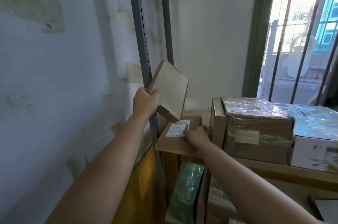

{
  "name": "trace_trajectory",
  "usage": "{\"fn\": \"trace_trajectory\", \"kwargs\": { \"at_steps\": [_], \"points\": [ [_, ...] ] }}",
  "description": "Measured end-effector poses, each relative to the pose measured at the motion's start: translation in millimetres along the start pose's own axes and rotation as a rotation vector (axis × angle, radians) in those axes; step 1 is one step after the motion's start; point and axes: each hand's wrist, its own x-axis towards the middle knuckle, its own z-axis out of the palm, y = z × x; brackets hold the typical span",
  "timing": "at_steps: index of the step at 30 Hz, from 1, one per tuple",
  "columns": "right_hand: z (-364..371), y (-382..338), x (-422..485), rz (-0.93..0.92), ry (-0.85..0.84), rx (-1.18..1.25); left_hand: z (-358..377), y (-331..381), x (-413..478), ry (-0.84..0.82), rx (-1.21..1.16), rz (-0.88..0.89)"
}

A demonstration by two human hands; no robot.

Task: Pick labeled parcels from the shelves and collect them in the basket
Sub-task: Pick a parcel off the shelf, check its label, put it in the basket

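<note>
Wooden shelf board [256, 169], pale, carried at its left end on grey slotted metal uprights [141, 40].

On the board, left to right:
- Flat cardboard parcel [173, 143] lying at the left end, white printed label [178, 128] face up.
- Narrow cardboard box [217, 125] standing upright just beside it.
- Film-wrapped cardboard box [259, 132], tight against the narrow one.
- White box [314, 150] under film, at the right end.

Lower shelf only partly seen: a green film-wrapped parcel [188, 192] stands on edge there.
</note>
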Motion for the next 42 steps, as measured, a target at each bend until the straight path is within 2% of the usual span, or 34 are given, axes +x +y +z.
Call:
{"fn": "trace_trajectory", "kwargs": {
  "at_steps": [4, 8, 11, 14, 16, 18, 20, 21, 23, 25, 28, 31, 34, 35, 36, 38, 39, 42],
  "points": [
    [5, 2, 1, -0.158, 0.023, -0.268, 3, -12, 1, -0.07, -0.186, -0.187],
    [15, 10, 14, -0.21, 0.095, -0.43, 7, -13, 1, -0.134, -0.373, -0.313],
    [17, 12, 18, -0.196, 0.102, -0.483, 7, -12, 0, -0.176, -0.471, -0.365],
    [13, 6, 14, -0.289, 0.176, -0.491, 8, -14, -1, -0.208, -0.54, -0.403],
    [9, -3, 8, -0.392, 0.225, -0.223, 8, -17, -1, -0.214, -0.544, -0.409],
    [5, -17, -2, -0.336, 0.2, 0.254, 7, -18, 0, -0.225, -0.57, -0.419],
    [-1, -34, -13, -0.232, 0.045, 0.72, 7, -19, 0, -0.27, -0.669, -0.448],
    [-5, -39, -15, -0.202, -0.041, 0.867, 7, -18, -3, -0.308, -0.731, -0.47],
    [-10, -45, -22, -0.217, -0.162, 0.926, 6, -16, -9, -0.395, -0.832, -0.511],
    [-12, -47, -29, -0.244, -0.234, 0.91, 11, -17, -18, -0.469, -0.817, -0.509],
    [-14, -46, -30, -0.227, -0.317, 0.985, 22, -23, -28, -0.503, -0.482, -0.343],
    [-9, -41, -28, -0.309, -0.224, 0.792, 22, -14, -40, -0.519, -0.255, -0.156],
    [-1, -38, -28, -0.369, -0.117, 0.512, 40, -1, -57, -0.569, -0.218, -0.169],
    [4, -32, -18, -0.395, -0.1, 0.424, 44, 1, -65, -0.51, -0.266, -0.235],
    [6, -25, -8, -0.436, -0.081, 0.342, 47, 2, -71, -0.452, -0.212, -0.17],
    [5, -25, -12, -0.545, -0.022, 0.21, 44, 6, -66, -0.545, -0.27, -0.123],
    [3, -27, -16, -0.563, -0.003, 0.183, 40, 4, -57, -0.514, -0.367, -0.146],
    [-14, -23, -25, -0.566, 0.021, 0.121, 27, -5, -45, -0.409, -0.432, -0.123]
  ]
}}
